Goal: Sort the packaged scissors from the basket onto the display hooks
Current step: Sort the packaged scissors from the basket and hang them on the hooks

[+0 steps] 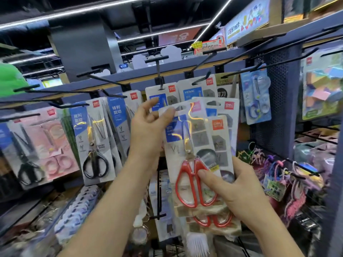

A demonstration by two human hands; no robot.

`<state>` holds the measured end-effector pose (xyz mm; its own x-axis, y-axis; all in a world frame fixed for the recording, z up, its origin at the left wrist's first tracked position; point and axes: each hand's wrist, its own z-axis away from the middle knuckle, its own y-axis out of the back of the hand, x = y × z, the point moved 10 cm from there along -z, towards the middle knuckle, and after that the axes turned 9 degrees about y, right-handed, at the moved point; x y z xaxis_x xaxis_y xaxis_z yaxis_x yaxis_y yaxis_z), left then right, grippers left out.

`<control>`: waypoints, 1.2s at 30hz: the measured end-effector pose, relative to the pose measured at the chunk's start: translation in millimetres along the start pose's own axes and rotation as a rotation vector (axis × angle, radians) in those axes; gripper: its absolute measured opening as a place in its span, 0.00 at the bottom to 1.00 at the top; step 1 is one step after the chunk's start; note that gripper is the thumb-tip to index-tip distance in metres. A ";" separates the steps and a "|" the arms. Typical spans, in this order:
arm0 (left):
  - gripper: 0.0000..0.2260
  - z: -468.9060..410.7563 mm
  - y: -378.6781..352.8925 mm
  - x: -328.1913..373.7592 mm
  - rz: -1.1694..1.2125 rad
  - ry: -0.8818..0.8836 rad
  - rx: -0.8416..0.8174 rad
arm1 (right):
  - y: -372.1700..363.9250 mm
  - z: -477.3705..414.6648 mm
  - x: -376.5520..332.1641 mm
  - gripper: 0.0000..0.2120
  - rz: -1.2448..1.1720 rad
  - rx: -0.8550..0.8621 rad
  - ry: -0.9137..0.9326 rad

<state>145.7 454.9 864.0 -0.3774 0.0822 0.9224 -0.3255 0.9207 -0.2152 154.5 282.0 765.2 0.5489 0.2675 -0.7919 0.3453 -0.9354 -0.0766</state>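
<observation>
Mid-task: left hand (148,127) fingers (167,112) pinched the top edge of the front red-handled scissors pack (187,154), right by its hang slot. Right hand (235,188) fingers (206,175) were closed round the lower end of a small stack, a second red-handled pack (213,219) behind the first. Nearest hook (157,71) sat just above the left fingertips; the pack wasn't on it yet. Several packs already hung left of the fingers. Basket not in view, so remaining count unknown
</observation>
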 end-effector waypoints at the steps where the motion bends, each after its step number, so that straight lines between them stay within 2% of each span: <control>1: 0.10 -4.2 -2.6 9.2 -0.008 0.005 -0.018 | -2.3 -0.1 -1.8 0.11 -0.005 -0.003 0.013; 4: 0.02 -8.2 -5.6 29.9 -0.110 -0.062 -0.029 | -9.0 -4.4 -10.4 0.09 -0.066 0.006 0.058; 8: 0.01 -4.2 -2.2 71.9 -0.287 -0.347 0.035 | -17.1 -14.0 -21.4 0.04 -0.116 -0.007 0.089; 12: 0.02 -14.6 0.1 90.2 -0.387 -0.461 0.113 | -28.5 -23.7 -27.1 0.11 -0.136 -0.024 0.099; 17: 0.04 -35.8 2.8 82.3 -0.382 -0.382 0.127 | -27.9 -28.6 -13.1 0.14 -0.177 0.016 0.036; 21: 0.03 -49.9 8.4 55.7 -0.276 -0.213 0.099 | -28.6 -30.7 -8.8 0.15 -0.162 0.026 0.020; 22: 0.02 -49.1 8.4 53.3 -0.279 -0.210 0.092 | -28.6 -31.3 -8.5 0.15 -0.160 0.029 0.023; 24: 0.08 -39.6 6.2 55.1 -0.343 -0.259 0.070 | -27.3 -33.4 -8.0 0.15 -0.144 0.037 0.034; 26: 0.17 -24.9 3.7 50.6 -0.390 -0.280 -0.020 | -25.9 -34.7 -3.2 0.14 -0.123 0.039 0.029; 30: 0.23 -2.9 1.2 20.0 -0.281 -0.053 -0.334 | -19.6 -33.5 1.1 0.12 -0.165 0.060 0.013; 32: 0.26 -5.6 11.0 21.0 -0.256 -0.049 -0.311 | -11.3 -32.3 6.0 0.15 -0.181 0.089 -0.010; 34: 0.26 -13.3 19.6 24.4 -0.301 -0.090 -0.222 | 1.9 -31.2 9.5 0.23 -0.093 0.119 0.022; 36: 0.27 -21.1 24.5 19.7 -0.368 -0.118 -0.157 | 16.4 -30.4 8.7 0.21 0.003 0.168 0.074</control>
<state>148.6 487.1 883.7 -0.3604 -0.2993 0.8834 -0.3243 0.9282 0.1822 188.1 276.0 775.5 0.6062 0.2753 -0.7461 0.2150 -0.9600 -0.1796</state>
